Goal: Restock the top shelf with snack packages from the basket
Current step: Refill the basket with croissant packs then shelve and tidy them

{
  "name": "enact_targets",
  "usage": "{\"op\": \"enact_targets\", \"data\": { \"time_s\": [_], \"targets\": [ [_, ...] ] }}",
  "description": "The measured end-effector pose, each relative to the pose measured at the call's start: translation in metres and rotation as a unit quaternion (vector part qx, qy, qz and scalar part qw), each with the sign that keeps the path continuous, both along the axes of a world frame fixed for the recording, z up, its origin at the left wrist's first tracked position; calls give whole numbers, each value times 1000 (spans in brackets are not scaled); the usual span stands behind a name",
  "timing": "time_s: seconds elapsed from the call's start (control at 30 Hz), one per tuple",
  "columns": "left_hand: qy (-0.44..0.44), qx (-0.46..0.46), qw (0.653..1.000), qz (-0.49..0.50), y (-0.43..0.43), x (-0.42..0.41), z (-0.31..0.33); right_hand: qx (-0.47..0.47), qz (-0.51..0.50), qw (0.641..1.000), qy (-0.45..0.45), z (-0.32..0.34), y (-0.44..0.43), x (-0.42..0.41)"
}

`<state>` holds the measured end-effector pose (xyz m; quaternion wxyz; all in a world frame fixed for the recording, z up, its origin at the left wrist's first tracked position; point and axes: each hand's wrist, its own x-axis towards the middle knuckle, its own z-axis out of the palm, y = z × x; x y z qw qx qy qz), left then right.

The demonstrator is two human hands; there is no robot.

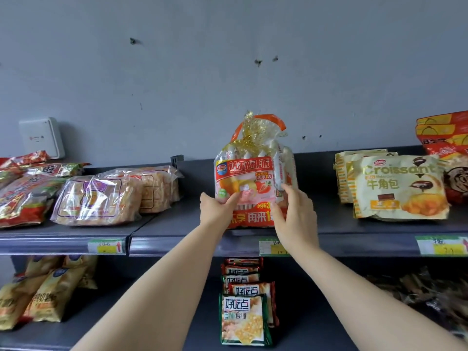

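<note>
A red and clear snack bag [253, 171], tied at the top with gold ribbon and an orange handle, stands upright on the dark top shelf [182, 231] near its middle. My left hand [217, 206] holds the bag's lower left side, with its fingers across the front. My right hand [295, 214] holds the lower right side, fingers curled round the edge. The basket is out of view.
Clear bags of rice cakes [101, 198] and red packs [22, 198] lie at the left of the top shelf. Yellow croissant bags [400, 186] and red boxes [443, 133] stand at the right. Below are green biscuit packs [243, 317] and yellow bags [43, 295].
</note>
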<state>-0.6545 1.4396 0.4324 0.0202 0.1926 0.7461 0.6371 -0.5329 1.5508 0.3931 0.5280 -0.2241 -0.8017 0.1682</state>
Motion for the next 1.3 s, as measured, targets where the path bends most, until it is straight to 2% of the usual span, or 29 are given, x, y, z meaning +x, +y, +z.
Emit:
{"op": "enact_targets", "data": {
  "time_s": [0.1, 0.27, 0.37, 0.6, 0.8, 1.03, 1.17, 1.3],
  "targets": [
    [36, -39, 998, 19, -8, 0, 0, 36, -16, 999, -18, -3, -1, -1],
    [104, -156, 978, 92, -25, 6, -2, 100, -1, 993, -68, -7, -10, 1],
    [118, -176, 970, 116, -37, 13, -6, 119, 24, 990, -74, -8, -22, -2],
    [116, -296, 945, 74, -111, 7, -17, 133, 65, 979, -142, -17, -83, -19],
    [104, -284, 949, 93, -222, -16, -13, 132, 101, 968, -190, -18, -181, -54],
    [105, -270, 946, 144, -392, -47, -10, 113, 168, 951, -232, -18, -350, -116],
    [112, -294, 935, 163, -480, -58, -9, 85, 193, 945, -252, -19, -432, -147],
    [116, -319, 924, 176, -543, -74, -6, 100, 201, 934, -278, -10, -494, -171]
  ]
}}
